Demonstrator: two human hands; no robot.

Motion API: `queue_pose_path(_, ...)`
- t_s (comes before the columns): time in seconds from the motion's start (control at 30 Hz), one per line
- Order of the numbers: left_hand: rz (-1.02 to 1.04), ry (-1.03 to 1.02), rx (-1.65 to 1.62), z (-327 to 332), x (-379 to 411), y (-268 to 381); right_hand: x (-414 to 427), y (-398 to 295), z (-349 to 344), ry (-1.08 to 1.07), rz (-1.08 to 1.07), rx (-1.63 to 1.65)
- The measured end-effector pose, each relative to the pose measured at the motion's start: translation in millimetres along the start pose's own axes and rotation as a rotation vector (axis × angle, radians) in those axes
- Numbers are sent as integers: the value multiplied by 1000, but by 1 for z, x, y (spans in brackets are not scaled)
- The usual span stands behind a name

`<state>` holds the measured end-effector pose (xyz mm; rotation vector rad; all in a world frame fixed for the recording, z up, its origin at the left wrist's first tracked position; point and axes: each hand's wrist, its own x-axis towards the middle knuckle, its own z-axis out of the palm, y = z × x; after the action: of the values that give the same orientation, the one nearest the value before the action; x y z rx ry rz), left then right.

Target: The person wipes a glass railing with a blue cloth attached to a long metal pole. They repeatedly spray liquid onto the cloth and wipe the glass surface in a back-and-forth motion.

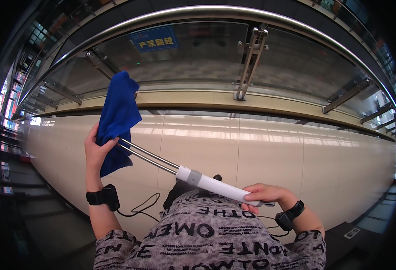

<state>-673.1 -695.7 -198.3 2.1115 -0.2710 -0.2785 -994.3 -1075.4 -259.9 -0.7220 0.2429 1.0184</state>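
Note:
My left hand grips a blue cloth at the left, where the cloth covers the far end of a tool with two thin metal rods. What lies under the cloth is hidden. The rods run down to the right into a white plastic handle with a grey collar. Around the lower end of this handle, in front of my body, my right hand is closed. The tool slants across from upper left to lower right. The cloth's upper part overlaps the view of the railing; touching cannot be told.
Ahead stands a glass balustrade with a metal handrail, steel posts and a blue sign bearing writing. A beige ledge runs along its foot, above a glossy tiled floor. Black cables hang by both wrists. A dark box-like object is at lower right.

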Motion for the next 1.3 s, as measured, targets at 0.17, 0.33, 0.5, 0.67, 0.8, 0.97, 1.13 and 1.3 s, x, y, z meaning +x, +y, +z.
queue_pose_path(0.17,1,-39,47,6,10,13,22,12,-2,163,69,-285)
queue_pose_path(0.33,75,-55,84,-3,14,17,34,3,18,403,26,-459)
queue_pose_path(0.5,131,-101,42,-20,14,27,37,-3,16,476,37,-516)
queue_pose_path(0.67,49,-25,124,-39,13,27,31,-6,17,544,22,-469)
queue_pose_path(0.8,147,125,163,-32,10,31,28,-12,20,587,-28,-414)
queue_pose_path(0.97,705,421,613,-3,17,83,19,-14,25,650,-57,-439)
queue_pose_path(1.13,861,524,689,23,30,91,13,-23,24,679,-104,-546)
queue_pose_path(1.3,962,521,692,37,41,103,6,-24,14,682,-199,-505)
